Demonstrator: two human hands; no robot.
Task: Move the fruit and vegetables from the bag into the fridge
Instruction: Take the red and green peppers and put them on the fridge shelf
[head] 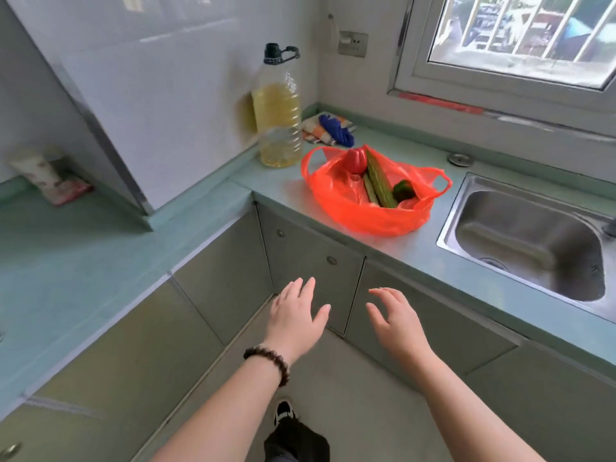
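A thin, crinkly orange plastic bag sits open on the pale green surface, between a tall clear plastic bottle of yellow oil and the stainless steel sink. In it lie a glossy red bell pepper, two long ridged green cucumbers and a dark green pepper. The left hand and right hand hover well short of the bag, fingers spread and holding nothing. The film looks limp and slippery, so it will sag; its two loop handles are the likeliest hold. The peppers seem light, firm and hollow, best cupped round the body; the cucumbers stiff, best taken mid-length. More may lie under the folds, which cannot be told.
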